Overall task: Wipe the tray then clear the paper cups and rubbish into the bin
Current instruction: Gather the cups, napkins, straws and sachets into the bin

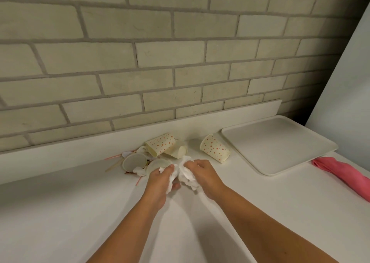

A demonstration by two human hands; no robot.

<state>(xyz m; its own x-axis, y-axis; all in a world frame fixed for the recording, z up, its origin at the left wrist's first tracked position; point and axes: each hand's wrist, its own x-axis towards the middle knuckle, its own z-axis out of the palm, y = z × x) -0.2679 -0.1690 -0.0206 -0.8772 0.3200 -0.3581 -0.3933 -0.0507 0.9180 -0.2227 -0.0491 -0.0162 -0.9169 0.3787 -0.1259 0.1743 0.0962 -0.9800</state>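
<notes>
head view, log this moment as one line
left hand, right hand: both grip crumpled tissue | dotted cups: tipped over on counter | tray: pink cloth beside it

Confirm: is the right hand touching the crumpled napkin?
Touching. Head view shows the right hand curled round the crumpled napkin, gripping it.
</notes>
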